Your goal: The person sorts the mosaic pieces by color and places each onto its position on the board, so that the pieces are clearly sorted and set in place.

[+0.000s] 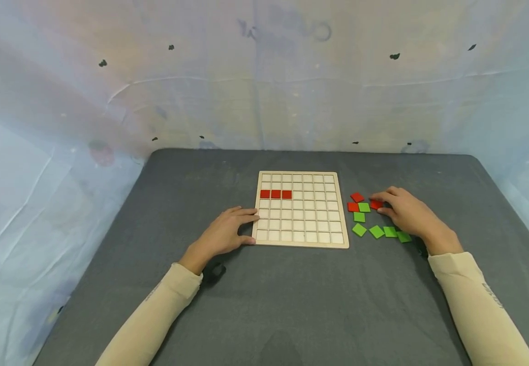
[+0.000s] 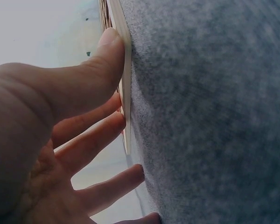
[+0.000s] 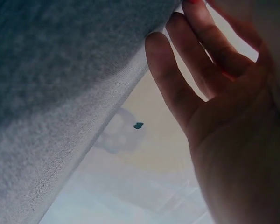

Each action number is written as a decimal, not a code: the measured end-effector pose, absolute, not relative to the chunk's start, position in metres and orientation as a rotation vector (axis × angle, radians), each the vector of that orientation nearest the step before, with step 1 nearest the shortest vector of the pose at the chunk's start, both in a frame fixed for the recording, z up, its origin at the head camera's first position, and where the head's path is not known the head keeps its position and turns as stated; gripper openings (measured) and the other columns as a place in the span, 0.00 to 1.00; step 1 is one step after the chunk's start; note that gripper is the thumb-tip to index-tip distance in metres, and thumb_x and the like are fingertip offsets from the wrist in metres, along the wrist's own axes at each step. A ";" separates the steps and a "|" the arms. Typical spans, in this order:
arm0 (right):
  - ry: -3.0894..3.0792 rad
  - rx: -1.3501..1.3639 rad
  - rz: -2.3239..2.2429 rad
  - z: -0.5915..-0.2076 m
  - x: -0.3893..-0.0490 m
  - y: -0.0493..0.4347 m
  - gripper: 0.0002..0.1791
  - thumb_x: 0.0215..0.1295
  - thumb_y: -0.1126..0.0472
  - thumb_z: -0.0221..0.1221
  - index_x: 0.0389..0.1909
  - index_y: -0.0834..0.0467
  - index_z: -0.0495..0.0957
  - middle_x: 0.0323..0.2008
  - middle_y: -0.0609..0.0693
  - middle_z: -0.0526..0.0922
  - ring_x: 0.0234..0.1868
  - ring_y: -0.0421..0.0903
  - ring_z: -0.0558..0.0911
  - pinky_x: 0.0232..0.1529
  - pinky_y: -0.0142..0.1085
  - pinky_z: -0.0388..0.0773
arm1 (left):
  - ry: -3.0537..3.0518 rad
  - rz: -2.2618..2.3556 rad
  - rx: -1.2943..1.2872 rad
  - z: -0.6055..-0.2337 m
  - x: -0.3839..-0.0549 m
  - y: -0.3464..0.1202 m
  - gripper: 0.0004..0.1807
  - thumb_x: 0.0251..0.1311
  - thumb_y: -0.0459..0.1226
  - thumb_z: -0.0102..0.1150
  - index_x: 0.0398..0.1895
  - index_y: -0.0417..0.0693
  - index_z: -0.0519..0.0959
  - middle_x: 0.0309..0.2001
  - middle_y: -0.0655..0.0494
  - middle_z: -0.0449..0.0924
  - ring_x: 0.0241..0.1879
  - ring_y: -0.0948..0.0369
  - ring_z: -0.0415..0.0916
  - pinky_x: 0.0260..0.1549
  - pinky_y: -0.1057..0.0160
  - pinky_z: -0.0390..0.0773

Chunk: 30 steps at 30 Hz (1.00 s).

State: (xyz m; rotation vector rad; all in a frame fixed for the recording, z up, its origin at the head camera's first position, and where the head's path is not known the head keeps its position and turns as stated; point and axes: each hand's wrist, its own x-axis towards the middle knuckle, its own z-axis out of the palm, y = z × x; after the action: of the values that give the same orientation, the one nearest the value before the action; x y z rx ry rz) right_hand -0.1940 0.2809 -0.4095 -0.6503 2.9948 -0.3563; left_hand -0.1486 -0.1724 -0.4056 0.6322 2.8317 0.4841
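A pale wooden grid board (image 1: 301, 245) lies flat on the dark table, with three red square tiles (image 1: 276, 194) side by side in one row at its left. My left hand (image 1: 223, 231) rests against the board's left edge, fingers spread and fairly straight; in the left wrist view the thumb (image 2: 100, 70) and two fingertips touch the rim of the board (image 2: 127, 93). To the right of the board, my right hand (image 1: 410, 213) pinches a red tile (image 1: 376, 204) low at the tabletop. Only a sliver of red shows by its fingertips in the right wrist view.
Two loose red tiles (image 1: 357, 197) and several green tiles (image 1: 376, 232) lie between the board and my right hand, some beneath that wrist. The grey table (image 1: 282, 300) reaches a pale patterned curtain (image 1: 291, 101) at the back and sides.
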 end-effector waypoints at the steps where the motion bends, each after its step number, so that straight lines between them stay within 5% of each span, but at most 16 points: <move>1: 2.994 -0.649 -0.357 -0.409 -0.194 0.282 0.21 0.71 0.62 0.60 0.63 0.59 0.76 0.52 0.62 0.77 0.52 0.60 0.77 0.49 0.57 0.78 | 2.832 0.485 0.637 -0.406 -0.149 -0.172 0.37 0.57 0.50 0.70 0.70 0.54 0.72 0.75 0.57 0.64 0.76 0.44 0.56 0.74 0.40 0.58; 30: 3.029 -0.707 -0.460 -0.410 -0.192 0.280 0.19 0.71 0.61 0.59 0.62 0.58 0.77 0.50 0.57 0.77 0.45 0.53 0.80 0.45 0.51 0.80 | 2.848 0.492 0.652 -0.409 -0.148 -0.173 0.37 0.56 0.49 0.71 0.70 0.53 0.72 0.74 0.56 0.65 0.75 0.43 0.57 0.72 0.39 0.61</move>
State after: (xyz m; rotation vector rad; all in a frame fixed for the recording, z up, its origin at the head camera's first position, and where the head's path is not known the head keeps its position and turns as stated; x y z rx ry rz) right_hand -0.1916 0.2796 -0.4101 -0.7073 3.0290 -0.4601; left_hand -0.1484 -0.1731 -0.4090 0.6518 2.8480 0.4924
